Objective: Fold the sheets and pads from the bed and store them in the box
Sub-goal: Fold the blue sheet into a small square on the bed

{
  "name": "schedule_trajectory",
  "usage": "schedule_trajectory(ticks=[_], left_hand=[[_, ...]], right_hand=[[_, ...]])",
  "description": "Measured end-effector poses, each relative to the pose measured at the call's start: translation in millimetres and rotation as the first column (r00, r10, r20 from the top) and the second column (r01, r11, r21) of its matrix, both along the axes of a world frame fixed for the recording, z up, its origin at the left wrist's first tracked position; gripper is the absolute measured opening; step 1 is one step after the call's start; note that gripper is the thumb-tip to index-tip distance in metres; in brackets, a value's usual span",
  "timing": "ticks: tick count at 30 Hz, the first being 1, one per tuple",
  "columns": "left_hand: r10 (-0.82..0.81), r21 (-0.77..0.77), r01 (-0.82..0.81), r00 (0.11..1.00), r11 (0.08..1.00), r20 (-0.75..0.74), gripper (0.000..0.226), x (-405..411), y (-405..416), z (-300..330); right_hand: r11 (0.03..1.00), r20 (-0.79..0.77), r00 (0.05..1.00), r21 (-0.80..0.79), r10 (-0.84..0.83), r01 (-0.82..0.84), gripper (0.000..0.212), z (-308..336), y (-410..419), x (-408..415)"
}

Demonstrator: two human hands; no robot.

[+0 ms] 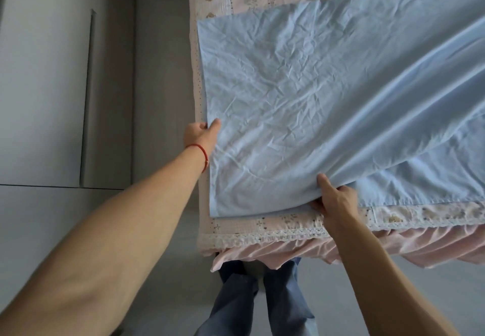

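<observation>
at the far left, grey wall panels (pixel 52 86) are seen beside the bed. the left hand (pixel 200 133), with a red string (pixel 203 156) on its wrist, is closed on the left edge of the light blue sheet (pixel 315 99), thumb on top and fingers curled under. the creased sheet is spread over the pink patterned bed cover (pixel 262 230), lifted in a fold toward the right. near its front edge, the right hand (pixel 333 201) pinches the sheet, thumb on top and fingers tucked beneath.
</observation>
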State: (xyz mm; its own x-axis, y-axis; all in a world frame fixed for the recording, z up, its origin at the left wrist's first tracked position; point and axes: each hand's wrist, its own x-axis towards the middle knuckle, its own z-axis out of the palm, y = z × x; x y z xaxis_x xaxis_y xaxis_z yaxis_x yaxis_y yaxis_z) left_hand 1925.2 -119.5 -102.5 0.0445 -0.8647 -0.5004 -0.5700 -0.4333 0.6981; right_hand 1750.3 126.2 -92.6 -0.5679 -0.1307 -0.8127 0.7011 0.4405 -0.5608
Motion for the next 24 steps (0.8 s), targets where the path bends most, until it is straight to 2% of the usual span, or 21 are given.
schedule_trajectory(ticks=[2, 4, 6, 8, 11, 14, 15, 16, 17, 18, 20, 21, 22, 23, 24], left_hand=[[0.043, 0.028, -0.042, 0.998, 0.999, -0.050, 0.028, 2.2, -19.9, -2.4], [0.010, -0.047, -0.009, 1.000, 0.999, 0.027, 0.023, 8.1, -25.0, -5.9], [-0.008, -0.094, 0.019, 0.993, 0.995, 0.115, 0.034, 13.8, -23.6, -12.5], [-0.028, -0.084, 0.039, 0.991, 0.996, 0.131, 0.043, 14.0, -19.6, -20.9], [-0.018, -0.067, 0.027, 0.991, 0.997, 0.131, 0.036, 13.2, -18.8, -20.7], [-0.049, -0.091, 0.071, 0.974, 0.993, 0.220, 0.009, 10.7, -17.6, -14.9], [-0.045, -0.117, 0.077, 0.966, 0.990, 0.256, 0.007, 8.7, -14.6, -11.9], [-0.062, -0.186, 0.130, 0.940, 0.974, 0.335, 0.018, 6.2, -10.1, -10.2], [-0.100, -0.294, 0.246, 0.895, 0.924, 0.435, 0.027, -0.9, 1.4, -3.6], [-0.150, -0.425, 0.390, 0.855, 0.817, 0.496, 0.032, -8.8, 18.2, 2.2], [-0.430, -0.546, 0.645, 0.764, 0.535, 0.481, 0.026, -32.8, 70.6, 15.7], [-0.608, -0.525, 0.746, 0.653, 0.410, 0.452, 0.024, -47.7, 102.3, 20.5], [-0.736, -0.445, 0.844, 0.501, 0.299, 0.455, 0.030, -61.5, 133.5, 21.9], [-0.803, -0.333, 0.921, 0.351, 0.203, 0.482, 0.040, -72.8, 160.0, 19.8], [-0.813, -0.250, 0.960, 0.246, 0.129, 0.527, 0.046, -84.8, 180.6, 14.4]], right_hand=[[1.000, 0.000, 1.000, 0.010, 0.012, -0.012, 0.018, -3.2, 3.2, 1.3], [1.000, 0.010, 1.000, 0.001, 0.008, -0.008, 0.018, -3.3, 5.7, -0.8], [1.000, 0.018, 1.000, -0.006, 0.016, -0.016, 0.019, -3.6, 6.4, -2.5], [0.999, 0.035, 0.999, -0.022, 0.036, -0.036, 0.018, -2.5, 7.3, -5.1], [0.997, 0.076, 0.996, -0.062, 0.042, -0.037, 0.024, 2.5, 9.6, -16.3], [0.996, -0.039, 0.997, -0.061, -0.066, 0.064, 0.036, 1.5, 17.9, -48.6], [0.995, -0.086, 0.992, -0.048, -0.096, 0.092, 0.036, 2.0, 20.6, -58.9], [0.995, -0.129, 0.986, -0.025, -0.102, 0.100, 0.033, 1.5, 23.1, -65.6], [0.996, -0.172, 0.981, 0.002, -0.090, 0.092, 0.031, 1.4, 26.4, -69.7], [0.997, -0.202, 0.977, 0.032, -0.067, 0.075, 0.028, 1.0, 28.8, -69.0], [0.997, -0.223, 0.974, 0.042, -0.051, 0.062, 0.023, 1.4, 34.6, -59.7], [0.997, -0.223, 0.973, 0.034, -0.060, 0.069, 0.021, 1.4, 38.7, -56.5], [0.997, -0.221, 0.973, 0.026, -0.069, 0.076, 0.021, 2.8, 42.3, -54.3], [0.997, -0.217, 0.974, 0.020, -0.066, 0.072, 0.020, 3.7, 45.5, -53.0], [0.998, -0.209, 0.976, 0.010, -0.060, 0.063, 0.020, 5.3, 48.0, -55.1]])
